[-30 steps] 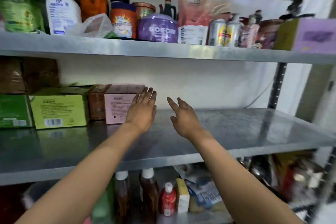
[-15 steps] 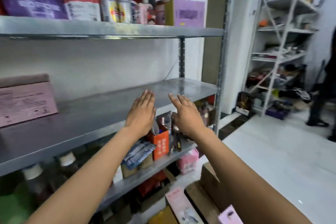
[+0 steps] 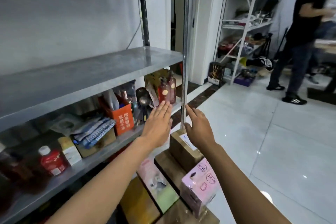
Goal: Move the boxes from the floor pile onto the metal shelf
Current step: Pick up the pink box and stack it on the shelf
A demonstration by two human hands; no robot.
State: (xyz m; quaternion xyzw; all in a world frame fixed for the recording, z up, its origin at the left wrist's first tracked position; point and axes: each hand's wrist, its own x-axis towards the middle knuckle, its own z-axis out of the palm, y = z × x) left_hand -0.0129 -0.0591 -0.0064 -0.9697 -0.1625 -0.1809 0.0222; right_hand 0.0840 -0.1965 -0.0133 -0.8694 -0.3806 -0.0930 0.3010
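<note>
The metal shelf (image 3: 101,71) fills the left half of the view, its middle level bare here. On the floor beside its front post lies the pile: a brown cardboard box (image 3: 183,148) on top at the far end, a pink box (image 3: 199,185) nearer me, a pink-and-green box (image 3: 158,185) and a yellow box (image 3: 138,203) beside it. My left hand (image 3: 158,127) and my right hand (image 3: 199,129) are stretched out with fingers apart, hovering just above the brown box, one on either side. Neither hand holds anything.
The lower shelf level carries an orange carton (image 3: 121,116), bottles (image 3: 166,91), a red bottle (image 3: 51,162) and packets. A person in dark clothes (image 3: 301,38) stands at the right by a white rack (image 3: 243,29). White tiled floor (image 3: 272,142) spreads to the right.
My view has swung right and down from the shelf toward the floor pile. Both empty hands have dropped from shelf height to just over the brown box.
</note>
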